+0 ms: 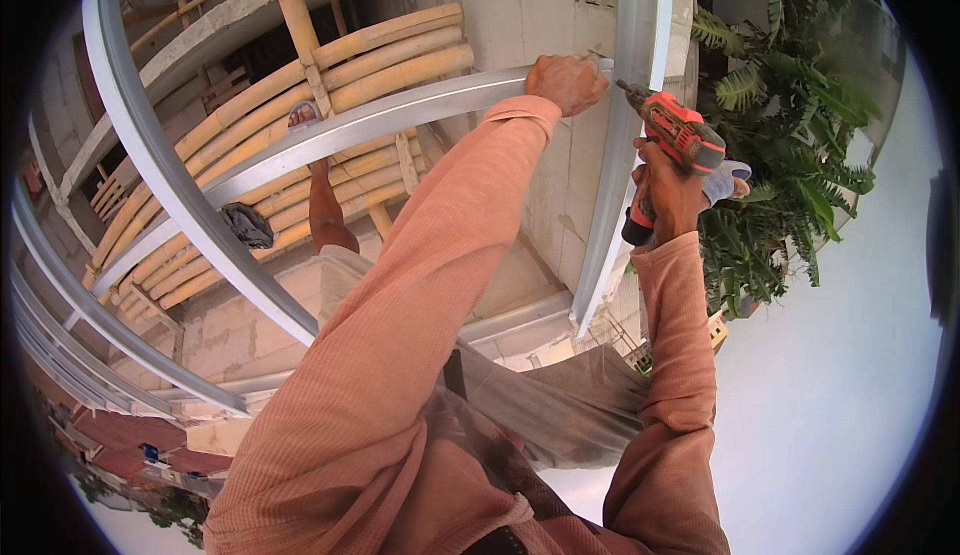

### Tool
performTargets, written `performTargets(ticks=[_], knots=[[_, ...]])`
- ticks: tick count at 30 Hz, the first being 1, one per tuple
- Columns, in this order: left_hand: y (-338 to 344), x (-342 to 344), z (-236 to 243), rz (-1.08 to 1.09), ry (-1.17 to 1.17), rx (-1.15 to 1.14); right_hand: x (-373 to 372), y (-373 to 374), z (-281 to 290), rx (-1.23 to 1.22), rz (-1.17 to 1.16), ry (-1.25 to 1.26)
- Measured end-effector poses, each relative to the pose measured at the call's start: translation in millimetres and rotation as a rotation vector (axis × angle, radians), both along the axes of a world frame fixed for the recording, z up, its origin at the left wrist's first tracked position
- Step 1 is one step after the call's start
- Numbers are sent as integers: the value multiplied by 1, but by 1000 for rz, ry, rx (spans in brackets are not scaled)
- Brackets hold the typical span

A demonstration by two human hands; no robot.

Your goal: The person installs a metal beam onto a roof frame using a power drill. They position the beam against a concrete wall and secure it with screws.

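Note:
My left hand (568, 83) is closed over the end of a silvery metal crosspiece (400, 115), right where it meets a long metal beam (628, 45). Whether a small part is pinched at its fingertips cannot be made out. My right hand (668, 195) grips a red and black cordless drill (683, 133) by its handle. The drill's tip points at the beam, close to the fingers of my left hand.
Bamboo poles (390, 50) lie below the crosspiece, and my sandalled foot (303, 115) rests among them. More metal beams (170, 155) run along the left. A concrete wall (515, 15) stands behind; ferns (780, 105) grow at right. A dark bundle (247, 225) lies on the bamboo.

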State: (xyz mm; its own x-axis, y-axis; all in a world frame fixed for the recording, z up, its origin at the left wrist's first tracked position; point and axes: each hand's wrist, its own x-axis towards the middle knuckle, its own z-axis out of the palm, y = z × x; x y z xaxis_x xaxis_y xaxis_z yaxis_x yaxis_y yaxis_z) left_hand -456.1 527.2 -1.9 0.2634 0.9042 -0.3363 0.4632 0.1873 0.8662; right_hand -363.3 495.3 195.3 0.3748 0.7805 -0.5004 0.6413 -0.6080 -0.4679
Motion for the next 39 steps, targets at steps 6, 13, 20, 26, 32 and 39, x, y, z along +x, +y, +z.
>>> performTargets(ticks=[6,13,20,26,32,39], knots=[[12,-1,4,-111,-7,-175,-3,16,-4,-17,-22,55],[17,0,4,-29,-133,-288,-5,22,3,-86,-55,11],[6,-2,11,-1,-103,-268,1,25,11,-194,-38,-41],[9,-1,7,14,-99,-259,12,28,6,-209,49,-96],[5,1,3,64,-69,-225,6,33,7,-259,41,-143],[7,1,4,91,-63,-180,15,24,2,-174,93,-139]])
